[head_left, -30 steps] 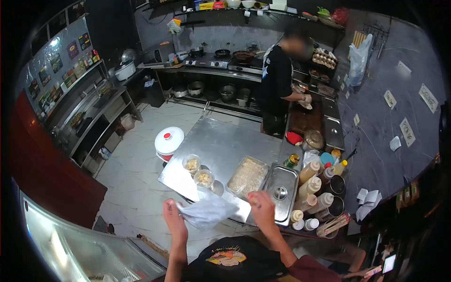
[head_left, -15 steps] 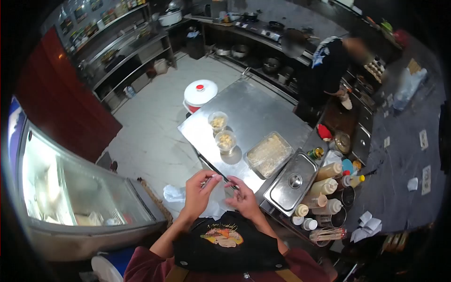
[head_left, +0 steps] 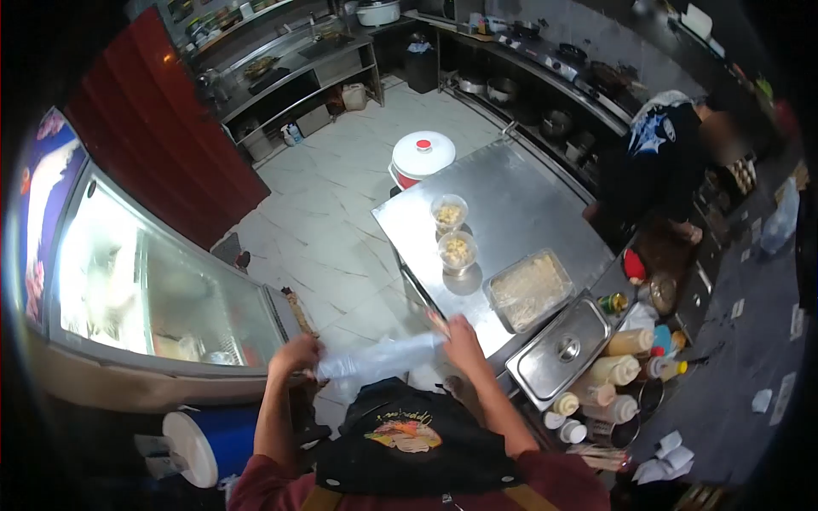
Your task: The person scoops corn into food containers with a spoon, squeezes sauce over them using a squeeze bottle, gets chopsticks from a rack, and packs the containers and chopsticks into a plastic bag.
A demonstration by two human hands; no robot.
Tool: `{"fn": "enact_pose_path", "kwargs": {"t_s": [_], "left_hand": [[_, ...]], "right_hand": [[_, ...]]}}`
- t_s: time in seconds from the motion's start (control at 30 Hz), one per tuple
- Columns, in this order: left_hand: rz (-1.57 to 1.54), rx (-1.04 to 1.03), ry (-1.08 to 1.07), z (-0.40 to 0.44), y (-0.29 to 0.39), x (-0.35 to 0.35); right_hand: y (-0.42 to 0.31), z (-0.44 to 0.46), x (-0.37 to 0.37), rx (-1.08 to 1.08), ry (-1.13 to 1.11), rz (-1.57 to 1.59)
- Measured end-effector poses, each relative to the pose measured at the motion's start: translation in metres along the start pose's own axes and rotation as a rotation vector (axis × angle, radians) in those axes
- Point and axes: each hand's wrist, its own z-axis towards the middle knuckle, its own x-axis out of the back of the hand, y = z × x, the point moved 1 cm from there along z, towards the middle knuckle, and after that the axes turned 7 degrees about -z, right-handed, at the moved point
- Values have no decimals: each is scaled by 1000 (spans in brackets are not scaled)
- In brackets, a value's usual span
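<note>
A thin, clear plastic bag (head_left: 379, 356) is stretched sideways in front of the black apron. Its left end is gripped by my left hand (head_left: 296, 353), and my right hand (head_left: 463, 342) is closed on the other end. Beyond my right hand, two clear cups of pale yellow chunks (head_left: 457, 250) (head_left: 449, 214) stand near the left edge of the steel table (head_left: 520, 209). A clear tray of pale food (head_left: 530, 289) lies to their right on the same table.
A lidded steel pan (head_left: 560, 349) and several sauce bottles (head_left: 615, 370) line the right side. A white lidded container (head_left: 423, 155) stands behind the table. The glass freezer (head_left: 153, 281) is at left. Another person (head_left: 660, 162) bends over the back-right counter.
The view has swung right to left across the room, so the table appears farther right. My hands, close together half a second ago, are now wide apart with the bag stretched between them.
</note>
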Motion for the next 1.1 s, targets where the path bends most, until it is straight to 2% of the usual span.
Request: {"fn": "enact_pose_path", "kwargs": {"t_s": [0.07, 0.13, 0.17, 0.2, 0.23, 0.3, 0.37, 0.43, 0.47, 0.5, 0.53, 0.57, 0.63, 0.7, 0.77, 0.87, 0.97, 1.07, 1.1], "left_hand": [[-191, -104, 539, -17, 18, 41], [-294, -485, 951, -23, 11, 52], [-279, -676, 1040, -19, -3, 40], [-243, -772, 1034, -9, -24, 19], [-207, -785, 994, 3, -49, -6], [-161, -635, 890, 26, -118, -63], [-100, -434, 766, 48, -190, -116], [-333, -247, 787, 54, -202, -114], [-416, -154, 775, 51, -193, -100], [-383, -213, 830, 61, -186, -84], [-357, -276, 892, 80, -180, -71], [-333, -340, 958, 95, -169, -56], [-360, -196, 811, 122, -128, -13], [-273, -308, 724, 152, -80, 29], [-217, -465, 485, 163, -23, 74], [-739, -685, 240, 177, 63, 99], [-1000, -757, -41, 130, 164, 127], [-1217, -807, -152, 112, 225, 143], [-1162, -856, -87, 121, 240, 146]], "right_hand": [[-103, 40, 60, 146, 200, 322], [-190, 39, 104, 447, 541, 531], [-187, 45, 75, 584, 522, 493], [-185, 49, 47, 726, 495, 462], [-183, 54, 20, 865, 462, 436], [-93, 83, -124, 537, 5, 257], [-35, 67, -167, 189, -335, 51], [2, 61, -160, 310, -176, 137], [-9, 56, -126, 74, -132, 172], [-27, 69, -71, -155, -89, 198], [-20, 84, -57, -205, 111, 37], [-13, 100, -44, -246, 312, -128], [-18, 135, -2, -351, 396, -345], [-4, 162, 5, -405, 333, -384], [11, 180, -2, -416, 336, -394], [35, 193, -9, -372, 401, -395], [51, 192, -23, -349, 417, -335], [71, 192, -29, -358, 453, -229], [84, 190, -45, -333, 523, 24]]}}
